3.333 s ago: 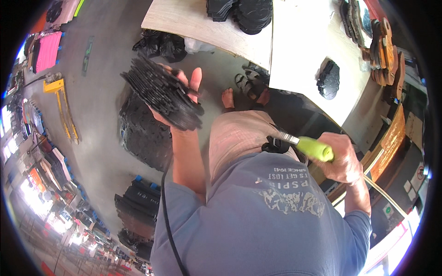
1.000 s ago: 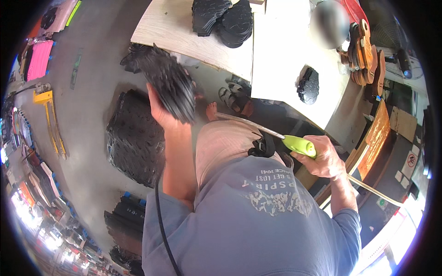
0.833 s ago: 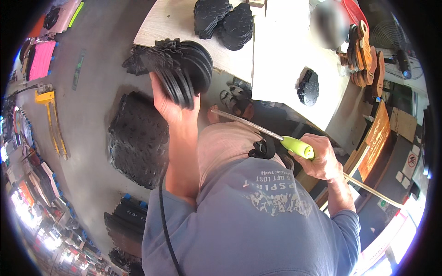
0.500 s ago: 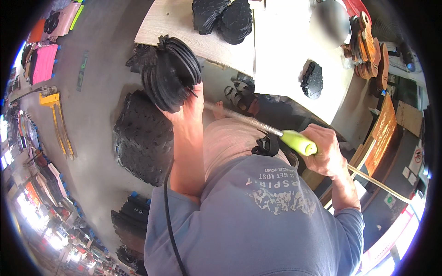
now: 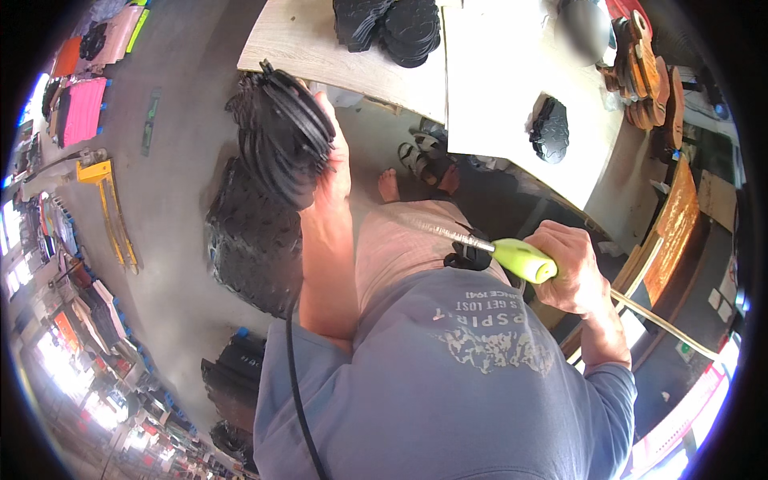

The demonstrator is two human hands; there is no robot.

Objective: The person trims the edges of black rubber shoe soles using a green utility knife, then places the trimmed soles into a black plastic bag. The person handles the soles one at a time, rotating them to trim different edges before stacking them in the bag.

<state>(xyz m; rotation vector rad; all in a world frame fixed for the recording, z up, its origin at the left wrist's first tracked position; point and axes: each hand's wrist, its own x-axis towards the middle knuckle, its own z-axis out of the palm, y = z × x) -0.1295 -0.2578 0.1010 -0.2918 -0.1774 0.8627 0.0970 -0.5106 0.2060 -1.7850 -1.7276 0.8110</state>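
My left hand (image 5: 332,188) is wrapped round the lower right side of a thick stack of black, thin, curved-edged pieces (image 5: 280,140). The stack is held up in the air, its layers fanned and slightly blurred. My right hand (image 5: 572,268), in front of my right side, is closed on a tool with a lime-green handle (image 5: 522,260). A thin silvery shaft (image 5: 456,234) points from the handle toward the left; its far end is smeared by motion, so its kind cannot be told. The shaft and the stack are apart.
More black stacks (image 5: 388,30) and a black piece (image 5: 550,132) lie on the pale table (image 5: 496,88) ahead. A large black bundle (image 5: 252,236) stands on the floor at left, beyond it a yellow pallet truck (image 5: 110,212). Brown sole-shaped pieces (image 5: 640,76) stand at far right.
The stack and my left hand have turned and shifted slightly left. My right hand with the green-handled tool has moved a little right and down. The whole view has shifted slightly.
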